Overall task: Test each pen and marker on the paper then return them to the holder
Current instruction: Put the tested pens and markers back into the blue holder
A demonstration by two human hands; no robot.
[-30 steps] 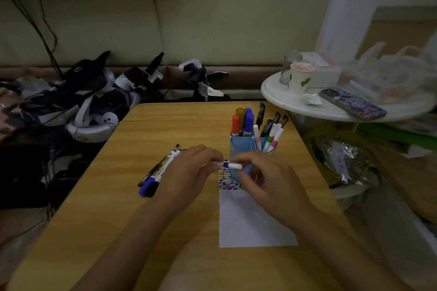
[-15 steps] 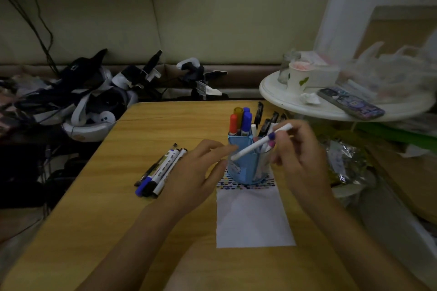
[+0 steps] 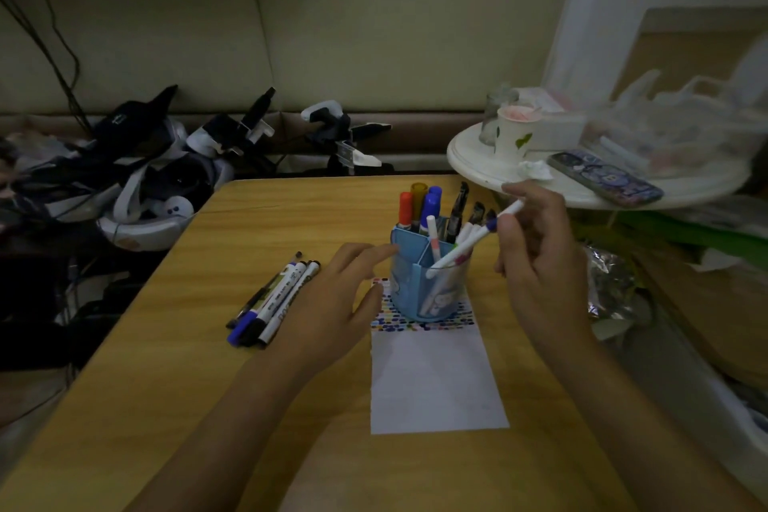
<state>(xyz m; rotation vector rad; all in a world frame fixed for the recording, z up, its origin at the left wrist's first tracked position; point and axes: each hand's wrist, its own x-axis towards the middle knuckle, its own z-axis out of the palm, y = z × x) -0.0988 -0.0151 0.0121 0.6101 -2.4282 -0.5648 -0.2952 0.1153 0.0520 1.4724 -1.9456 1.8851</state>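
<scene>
Paper [image 3: 436, 382] is being used as the test sheet and is lying flat on the wooden table [image 3: 174, 366], its long side running away from the person; rows of small coloured marks are being shown at its far end. On that far end the blue holder [image 3: 411, 283] is standing upright, already filled with many pens and markers. Left of the paper, a small group of markers [image 3: 276, 299] is lying on the table, close together and pointing diagonally away.

A white pen with a blue band [image 3: 471, 241] is being gripped near its upper end by the curled fingers and thumb of the right hand [image 3: 536, 245]. Its long axis is tilted: the lower tip is being held at the rim of the holder's front right compartment, and the upper end is rising to the right, toward the hand. So the holder is lying down and to the left of the gripping fingers, and the right hand is the nearer one for this insertion. It is judged that the pen is being returned, and that it should be turned more upright to slide in.

The left hand [image 3: 336, 303] is being kept loose and is grasping nothing; its fingertips are just beside the holder's left wall, and contact cannot be told.
</scene>
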